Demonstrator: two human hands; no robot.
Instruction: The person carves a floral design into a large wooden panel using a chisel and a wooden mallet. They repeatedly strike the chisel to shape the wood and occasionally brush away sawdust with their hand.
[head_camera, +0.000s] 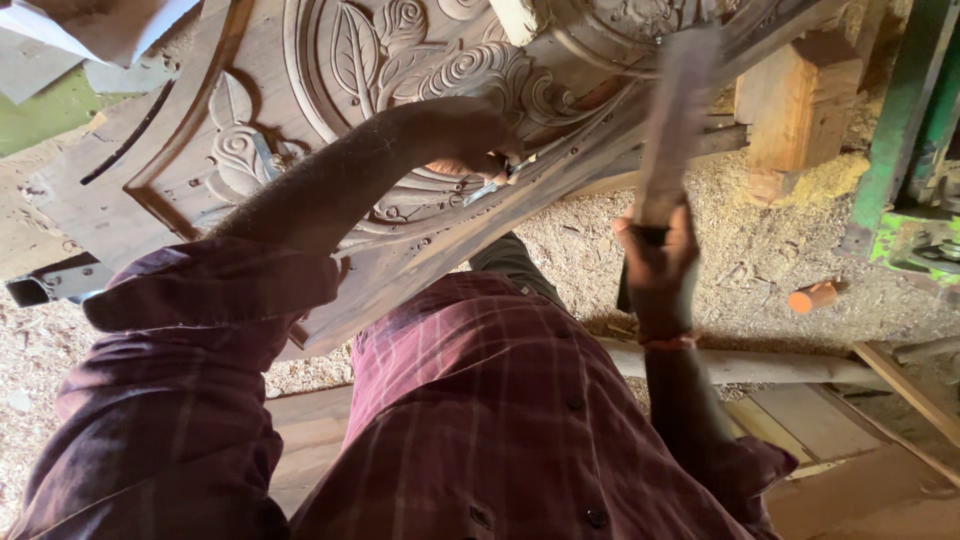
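The left hand (470, 145) pinches a chisel (500, 182) slantwise against the carved wooden panel (400, 60), its butt pointing toward the right hand (655, 260), whose fingers wrap a flat wooden mallet (675, 120) (blurred) raised above it.

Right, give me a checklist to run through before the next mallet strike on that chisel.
1. Left hand grips the thin metal chisel: ok, fingers closed around it.
2. Chisel tip set on the dark carved wooden panel with leaf and scroll relief: cannot tell, the tip is too small to make out.
3. Right hand holds the long pale wooden mallet: ok, gripped at its lower end, raised and motion-blurred.
4. Panel supported: ok, it rests tilted against a square wooden block.
5. Mallet path free of the left hand: cannot tell from one view.
6. Orange cylinder lying on the sawdust-covered floor: ok, apart from both hands.
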